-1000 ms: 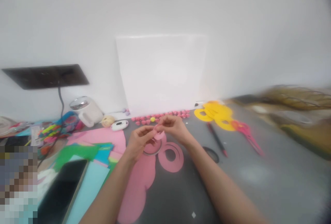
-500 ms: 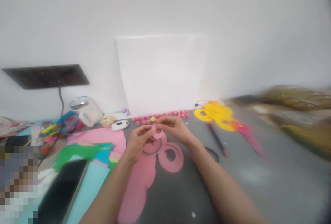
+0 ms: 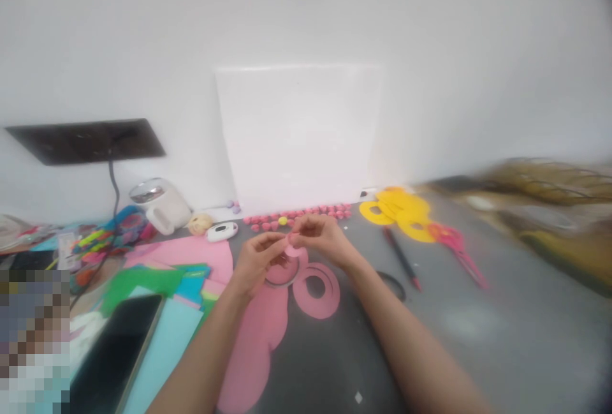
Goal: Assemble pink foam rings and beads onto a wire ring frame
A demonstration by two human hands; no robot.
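A dark wall panel (image 3: 86, 141) on the left has a cord (image 3: 112, 181) hanging from it; below lies a black phone (image 3: 115, 347), partly over pale blue paper (image 3: 167, 331), with a green sheet (image 3: 138, 283) just beyond; a white mug (image 3: 168, 210) stands near the wall, and a small white gadget (image 3: 222, 230) sits beside a pink sheet (image 3: 201, 253); the left hand (image 3: 261, 259) is pinched, thumb and fingers gripping a small pink curl (image 3: 295, 251) above the table (image 3: 325, 363); under it spreads a scalloped pink paper (image 3: 258, 337); behind the hands runs a row of pink bits (image 3: 265, 226) with one yellow ball (image 3: 283, 221); the right hand (image 3: 322, 238) grips the same curl in its fingertips (it's tiny from here, and half hidden by fingers); a pink ring (image 3: 313, 309) lies near the right forearm; farther right are a dark pen (image 3: 402, 258), yellow cut-outs (image 3: 404, 207) and pink scissors (image 3: 459, 253), their handles against the yellow.
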